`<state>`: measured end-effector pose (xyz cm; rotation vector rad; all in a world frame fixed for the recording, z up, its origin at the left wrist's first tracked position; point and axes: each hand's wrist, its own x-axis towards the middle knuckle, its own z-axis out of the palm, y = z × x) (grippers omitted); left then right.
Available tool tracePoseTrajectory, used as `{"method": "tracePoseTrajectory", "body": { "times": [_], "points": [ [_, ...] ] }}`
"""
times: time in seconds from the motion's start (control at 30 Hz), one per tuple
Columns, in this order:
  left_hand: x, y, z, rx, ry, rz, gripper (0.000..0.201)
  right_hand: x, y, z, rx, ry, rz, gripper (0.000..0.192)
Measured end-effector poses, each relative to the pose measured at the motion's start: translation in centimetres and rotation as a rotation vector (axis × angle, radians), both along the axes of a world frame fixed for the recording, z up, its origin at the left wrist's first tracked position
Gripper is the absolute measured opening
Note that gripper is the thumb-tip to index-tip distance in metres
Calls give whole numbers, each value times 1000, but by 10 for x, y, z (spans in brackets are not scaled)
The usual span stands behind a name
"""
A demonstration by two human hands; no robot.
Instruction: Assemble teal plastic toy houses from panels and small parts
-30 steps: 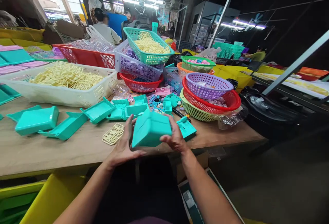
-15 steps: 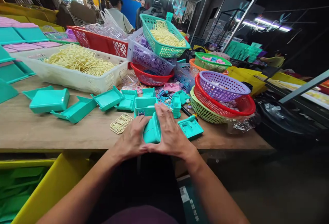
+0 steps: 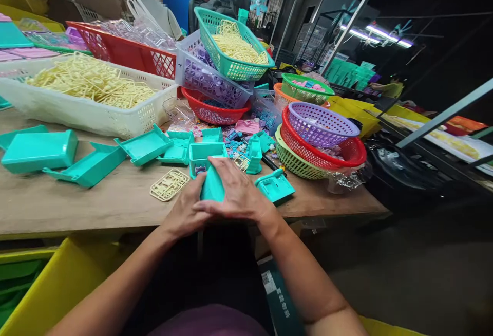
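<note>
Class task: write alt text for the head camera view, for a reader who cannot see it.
Two bare hands, left and right, clasp a teal plastic box at the near edge of a wooden table. Loose teal parts and a cream sprue lie alongside; behind stand stacked baskets of small plastic pieces.

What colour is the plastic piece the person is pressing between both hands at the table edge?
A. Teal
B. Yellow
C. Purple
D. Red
A: the plastic piece showing between the left hand and the right hand is teal, like the open boxes lying on the table.
</note>
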<state>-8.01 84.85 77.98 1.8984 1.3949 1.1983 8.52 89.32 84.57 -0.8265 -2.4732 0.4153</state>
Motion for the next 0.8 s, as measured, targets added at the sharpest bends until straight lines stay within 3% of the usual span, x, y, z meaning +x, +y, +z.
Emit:
{"method": "tracePoseTrajectory", "body": {
  "times": [0.1, 0.17, 0.23, 0.3, 0.4, 0.5, 0.63, 0.8],
  "points": [
    [-14, -12, -24, -89, -146, -1, 81, 16, 4, -13, -84, 16, -64, 117],
    [-24, -20, -29, -108, -121, -21, 97, 28, 8, -28, -210, 59, -121, 116],
    [-34, -25, -21, -35, -15, 3, 118, 37, 12, -43, -350, 111, -100, 108],
    [-39, -23, -4, 92, 176, 52, 124, 39, 15, -53, -420, 175, -44, 104],
    [-33, -12, 28, 216, 524, -21, 115, 34, 17, -61, -430, 284, 8, 105],
    [-15, 1, 48, 125, 782, -136, 111, 22, 15, -69, -511, 463, 9, 105],
    [8, 5, 54, -53, 937, -91, 103, 7, 10, -77, -556, 727, -67, 82],
    [22, -1, 52, -44, 950, 30, 80, -6, 10, -72, -520, 809, -193, 60]
  ]
}}
